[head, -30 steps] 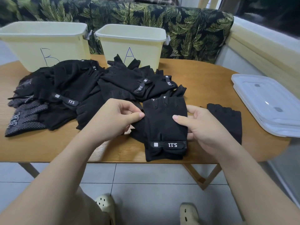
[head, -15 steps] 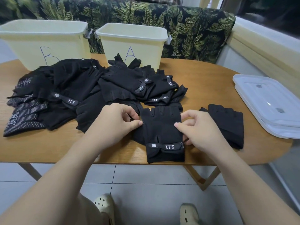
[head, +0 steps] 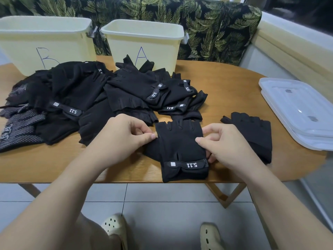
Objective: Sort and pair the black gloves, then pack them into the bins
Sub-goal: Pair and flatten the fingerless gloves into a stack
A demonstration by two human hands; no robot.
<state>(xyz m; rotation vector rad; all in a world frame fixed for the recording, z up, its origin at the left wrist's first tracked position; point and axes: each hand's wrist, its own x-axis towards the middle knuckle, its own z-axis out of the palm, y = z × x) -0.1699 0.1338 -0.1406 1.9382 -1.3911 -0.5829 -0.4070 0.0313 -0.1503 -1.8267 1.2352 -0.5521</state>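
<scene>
Gloves in black lie heaped (head: 100, 98) across the left and middle of the tabletop (head: 234, 91), some with dotted grey palms at the far left edge. One fingerless glove (head: 180, 150) with a "5.11" wrist strap lies flat near the front edge, cuff toward the person. The left hand (head: 122, 139) pinches its left side between thumb and forefinger; the right hand (head: 227, 147) pinches its right side, both grips clamped on the fabric. Just right of that hand lies another fingerless glove (head: 255, 134), apart from the heap. Behind the heap stand two pale yellow bins, bin B (head: 45, 44) on the left and bin A (head: 144, 44) beside it. Two stacked clear lids (head: 299, 112) rest at the right edge. Compared with a second ago, the held glove has come down from a lifted, tilted pose to lie flat on the wood.
</scene>
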